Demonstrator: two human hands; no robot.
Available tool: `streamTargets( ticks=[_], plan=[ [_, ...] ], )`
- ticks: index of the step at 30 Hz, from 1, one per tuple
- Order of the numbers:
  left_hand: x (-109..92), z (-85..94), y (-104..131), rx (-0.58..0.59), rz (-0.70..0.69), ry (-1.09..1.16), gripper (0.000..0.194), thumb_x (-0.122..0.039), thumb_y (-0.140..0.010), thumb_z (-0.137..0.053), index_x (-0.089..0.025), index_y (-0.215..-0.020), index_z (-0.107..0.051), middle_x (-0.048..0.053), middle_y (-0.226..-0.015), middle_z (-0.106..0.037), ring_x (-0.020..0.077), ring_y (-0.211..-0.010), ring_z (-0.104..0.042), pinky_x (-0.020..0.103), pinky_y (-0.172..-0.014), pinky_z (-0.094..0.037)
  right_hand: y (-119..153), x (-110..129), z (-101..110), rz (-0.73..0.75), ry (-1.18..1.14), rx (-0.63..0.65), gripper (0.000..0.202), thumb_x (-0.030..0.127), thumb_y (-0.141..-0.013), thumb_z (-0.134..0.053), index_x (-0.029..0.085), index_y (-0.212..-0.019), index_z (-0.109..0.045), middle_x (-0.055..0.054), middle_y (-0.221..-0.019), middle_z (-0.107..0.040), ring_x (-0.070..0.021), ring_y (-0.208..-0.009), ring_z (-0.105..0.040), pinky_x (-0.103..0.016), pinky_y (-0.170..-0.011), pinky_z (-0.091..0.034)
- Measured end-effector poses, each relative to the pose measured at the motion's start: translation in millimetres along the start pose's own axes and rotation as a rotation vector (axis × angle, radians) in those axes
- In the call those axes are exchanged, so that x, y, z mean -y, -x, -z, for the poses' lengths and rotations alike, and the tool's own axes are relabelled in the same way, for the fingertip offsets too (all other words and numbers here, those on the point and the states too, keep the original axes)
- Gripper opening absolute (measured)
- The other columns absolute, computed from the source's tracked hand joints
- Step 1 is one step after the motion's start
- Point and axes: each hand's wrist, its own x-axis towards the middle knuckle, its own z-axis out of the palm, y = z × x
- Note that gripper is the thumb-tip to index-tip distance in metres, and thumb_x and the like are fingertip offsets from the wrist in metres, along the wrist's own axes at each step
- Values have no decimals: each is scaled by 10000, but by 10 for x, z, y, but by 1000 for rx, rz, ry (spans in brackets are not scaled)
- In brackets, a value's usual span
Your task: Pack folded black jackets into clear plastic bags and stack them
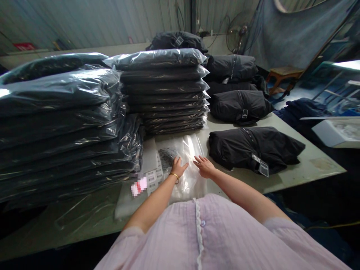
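Flat clear plastic bags [191, 180] lie on the table in front of me, with dark print on the upper left part. My left hand [178, 167] rests on the bags with its fingers spread, a gold bangle at the wrist. On their right side is my right hand [204, 166], fingers apart and stretched toward the left. Neither hand grips anything. A sheet of barcode labels [154, 179] lies partly under the bags at the left. Just right of my right hand is a folded black garment [239, 146] with hang tags [263, 168].
Tall stacks of bagged dark garments stand at the left [62, 123] and centre back [165, 90]. More folded black garments [239, 105] are piled at the back right. The pale table [317, 165] ends at the right. A fan [239, 33] and wooden stool [284, 77] stand beyond.
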Motion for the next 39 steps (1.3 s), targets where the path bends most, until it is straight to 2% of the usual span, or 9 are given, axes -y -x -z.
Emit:
streamTargets(
  ticks=[8,11,17,20,24,27,32,35,39],
  plan=[
    [23,53,150,-69,-107,-83,721,-516,-768,-661,-147,-1368,-504,171,-1593,-183,358,-1473,-146,485,-1180,-228,82,-56,8,7,-32,-30,710,116,-789,-511,234,-1479,-390,-57,-1622,-110,-302,-1456,-211,-448,-1136,-291],
    [-131,63,196,-100,-173,-182,691,-521,-774,-659,-190,-1365,-521,136,-1606,-170,374,-1482,-62,545,-1184,-156,114,-115,38,25,-39,-65,720,105,-798,-506,244,-1490,-362,-70,-1624,-87,-291,-1454,-223,-434,-1129,-305],
    [-575,-68,159,-81,-221,-267,653,-507,-825,-603,-186,-1387,-508,153,-1584,-248,365,-1477,-114,560,-1177,-143,302,-454,238,39,-72,-174,650,175,-845,-546,213,-1475,-391,-117,-1595,-217,-276,-1445,-250,-417,-1128,-321],
    [-839,-207,114,-96,-257,-286,647,-512,-827,-594,-192,-1383,-515,157,-1568,-288,369,-1470,-155,571,-1167,-175,487,-731,385,54,-122,-281,563,163,-870,-514,195,-1429,-464,-115,-1541,-348,-231,-1403,-343,-377,-1122,-340],
    [-1257,-400,60,-153,-338,-285,633,-491,-851,-560,-168,-1392,-498,172,-1546,-329,365,-1462,-189,586,-1152,-206,839,-1241,604,68,-226,-532,445,151,-905,-472,236,-1331,-570,-80,-1404,-530,-191,-1288,-480,-350,-1082,-389],
    [-1624,-536,30,-180,-423,-265,605,-454,-874,-533,-153,-1397,-486,171,-1522,-375,340,-1456,-228,565,-1162,-210,1185,-1782,724,-76,-261,-623,375,168,-907,-496,232,-1249,-634,-77,-1250,-636,-194,-1147,-577,-329,-1003,-447],
    [-2247,-841,2,-106,-587,-251,554,-377,-867,-561,-194,-1386,-499,119,-1550,-344,290,-1464,-228,517,-1192,-187,1778,-2761,730,-436,-355,-550,229,277,-890,-569,247,-1051,-728,-53,-998,-717,-192,-910,-653,-306,-834,-495],
    [-2564,-1096,-20,14,-650,-268,563,-346,-860,-575,-188,-1394,-491,111,-1571,-301,270,-1472,-207,481,-1205,-171,2012,-3124,666,-360,-501,-399,339,312,-772,-708,225,-1100,-714,-47,-979,-715,-188,-857,-654,-290,-777,-498],
    [-2858,-1389,-75,188,-613,-328,617,-362,-851,-595,-204,-1429,-447,105,-1571,-304,269,-1470,-214,485,-1203,-161,2103,-3253,639,-131,-526,-236,700,355,-556,-862,229,-1216,-664,-54,-1044,-687,-230,-941,-629,-316,-816,-478]
  ],
)
